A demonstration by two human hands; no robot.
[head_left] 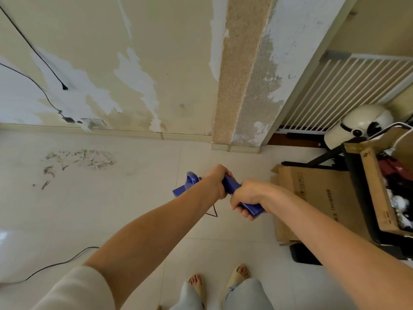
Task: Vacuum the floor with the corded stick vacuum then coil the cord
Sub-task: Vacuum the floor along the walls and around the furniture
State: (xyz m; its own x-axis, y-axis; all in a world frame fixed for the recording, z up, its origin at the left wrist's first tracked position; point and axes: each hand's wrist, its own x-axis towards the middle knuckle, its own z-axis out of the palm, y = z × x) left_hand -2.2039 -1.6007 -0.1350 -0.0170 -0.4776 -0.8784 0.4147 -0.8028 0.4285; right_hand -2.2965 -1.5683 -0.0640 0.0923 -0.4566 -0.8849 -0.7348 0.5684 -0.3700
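Below your outstretched arms, over the pale tiled floor (134, 220), you hold the blue vacuum handle (232, 183) with both hands. Your left hand (218, 181) clenches around the upper part of the handle, fingers wrapped over it, just beside a blue loop (191, 179) at its far end. Your right hand (248, 195) grips the lower part, fingers curled under it, nearly touching the left. A thin black cord (55, 264) runs across the tiles at lower left, and a short stretch of it shows beneath your left wrist. A patch of debris (82, 158) lies on the floor near the skirting, well apart from the vacuum. Flattened cardboard (312, 191) lies to your right, beside a white helmet (359, 124). Your feet in sandals (240, 276) stand at the bottom edge.
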